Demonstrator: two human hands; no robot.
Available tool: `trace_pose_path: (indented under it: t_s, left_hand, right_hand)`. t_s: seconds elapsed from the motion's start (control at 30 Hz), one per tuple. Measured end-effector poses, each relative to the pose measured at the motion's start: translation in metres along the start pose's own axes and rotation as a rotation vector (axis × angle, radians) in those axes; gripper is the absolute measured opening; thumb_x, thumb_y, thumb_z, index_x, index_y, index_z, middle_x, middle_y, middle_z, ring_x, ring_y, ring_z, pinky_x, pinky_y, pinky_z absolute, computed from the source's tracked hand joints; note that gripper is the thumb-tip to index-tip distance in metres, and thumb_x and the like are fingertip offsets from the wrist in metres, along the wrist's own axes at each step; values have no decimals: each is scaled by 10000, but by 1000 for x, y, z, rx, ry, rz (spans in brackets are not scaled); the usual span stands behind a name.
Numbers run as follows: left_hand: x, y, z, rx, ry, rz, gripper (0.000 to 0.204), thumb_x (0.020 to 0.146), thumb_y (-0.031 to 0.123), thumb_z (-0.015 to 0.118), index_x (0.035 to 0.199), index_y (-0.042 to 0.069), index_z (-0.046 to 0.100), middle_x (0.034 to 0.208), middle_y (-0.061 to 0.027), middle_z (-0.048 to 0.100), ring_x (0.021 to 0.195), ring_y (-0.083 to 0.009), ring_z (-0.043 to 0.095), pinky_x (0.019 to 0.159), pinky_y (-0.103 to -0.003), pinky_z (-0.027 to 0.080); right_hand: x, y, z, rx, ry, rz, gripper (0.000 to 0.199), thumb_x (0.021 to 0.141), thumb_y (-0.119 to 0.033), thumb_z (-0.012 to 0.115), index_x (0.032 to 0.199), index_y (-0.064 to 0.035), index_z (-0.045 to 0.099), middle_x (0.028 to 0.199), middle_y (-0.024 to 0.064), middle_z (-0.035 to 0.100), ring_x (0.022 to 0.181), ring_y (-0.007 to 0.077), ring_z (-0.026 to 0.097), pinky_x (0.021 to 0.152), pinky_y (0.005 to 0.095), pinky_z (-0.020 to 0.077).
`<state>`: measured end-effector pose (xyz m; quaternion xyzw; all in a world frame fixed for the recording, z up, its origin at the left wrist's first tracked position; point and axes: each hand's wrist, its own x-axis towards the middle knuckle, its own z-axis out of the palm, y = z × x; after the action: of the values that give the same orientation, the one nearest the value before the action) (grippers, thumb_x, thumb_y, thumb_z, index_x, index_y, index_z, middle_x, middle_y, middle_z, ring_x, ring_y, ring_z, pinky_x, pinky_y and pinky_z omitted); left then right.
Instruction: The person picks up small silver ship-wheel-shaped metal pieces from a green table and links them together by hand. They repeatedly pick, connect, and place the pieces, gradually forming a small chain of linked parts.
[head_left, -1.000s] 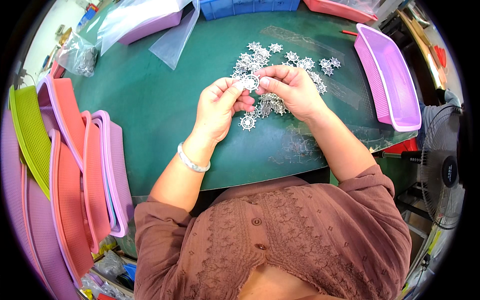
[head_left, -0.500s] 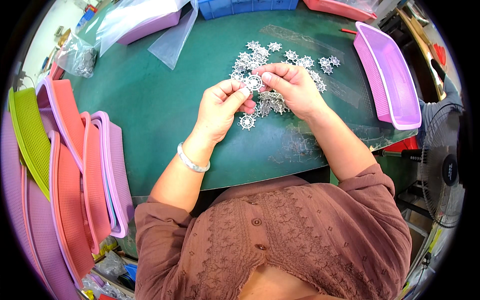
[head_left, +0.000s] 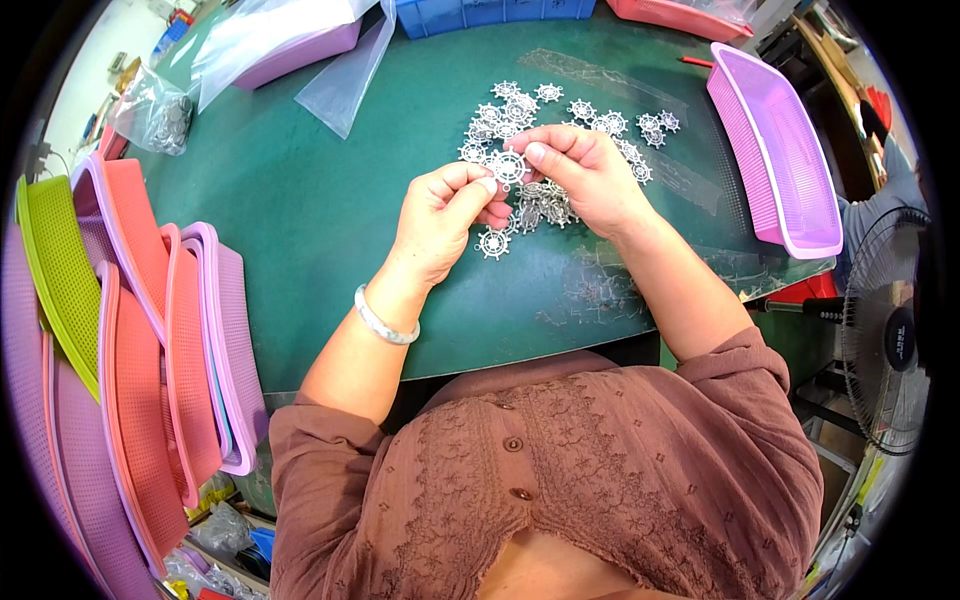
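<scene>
Between my two hands is a silver ship's-wheel charm (head_left: 510, 167), held up over the table. My left hand (head_left: 446, 212) pinches its lower left edge between thumb and fingers. On its right edge, the thumb and forefinger of my right hand (head_left: 580, 175) grip it too. Several more ship's-wheel charms (head_left: 543, 205) lie in a loose heap beneath and beyond my hands, partly hidden by them. One charm (head_left: 493, 243) lies nearest me, below my left fingers. A few others (head_left: 655, 128) lie apart at the right.
A green table (head_left: 330, 270) bears it all. At the right stands a purple basket (head_left: 800, 160), with a fan (head_left: 895, 335) beyond the edge. Stacked pink, purple and green baskets (head_left: 235, 350) crowd the left. A blue crate (head_left: 490, 12) and a bag of metal pieces (head_left: 165, 125) stand farther back.
The held charm has turned slightly between my fingers. Both hands stay in nearly the same place, and the heap looks unchanged.
</scene>
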<state>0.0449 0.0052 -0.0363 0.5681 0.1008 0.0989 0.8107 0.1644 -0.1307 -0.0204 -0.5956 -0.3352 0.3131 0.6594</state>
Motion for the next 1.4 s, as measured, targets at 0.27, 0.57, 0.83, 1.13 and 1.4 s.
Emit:
trace_pose_path:
  t_s: [0.27,0.57,0.83,1.13,1.4]
  left_hand:
    - [0,0,0,14,8,18,121,869,83,487,836,2,571,779,-67,602,666,-140,599,626,-265,505]
    - [0,1,1,-10,22,13,118,869,89,497,855,3,577,765,-63,602,650,-138,594,611,-262,503]
    - [0,2,-1,-22,30,-40,110,864,106,521,866,14,582,698,-54,596,568,-130,572,528,-252,490]
    - [3,1,-1,-145,54,19,204,888,105,478,1030,-13,566,857,-99,616,714,-164,609,665,-283,526]
    - [3,2,0,-205,38,120,338,871,17,472,1206,-20,453,1052,-127,579,898,-174,595,783,-292,513]
  right_hand:
    - [-1,-1,1,49,17,14,188,863,-105,535,990,10,613,814,23,617,730,88,556,688,230,457]
    - [0,1,0,26,29,23,192,848,-119,561,954,35,605,778,31,609,699,89,557,643,225,449]
    - [-1,0,1,-7,33,19,197,847,-128,564,954,30,611,758,24,609,670,75,552,624,213,443]
    - [-1,-4,3,-304,18,-276,115,788,-63,612,885,-14,649,790,41,618,724,95,567,670,236,461]
    - [0,3,3,-397,0,-407,204,737,5,626,939,-20,615,815,38,600,707,104,553,661,239,463]
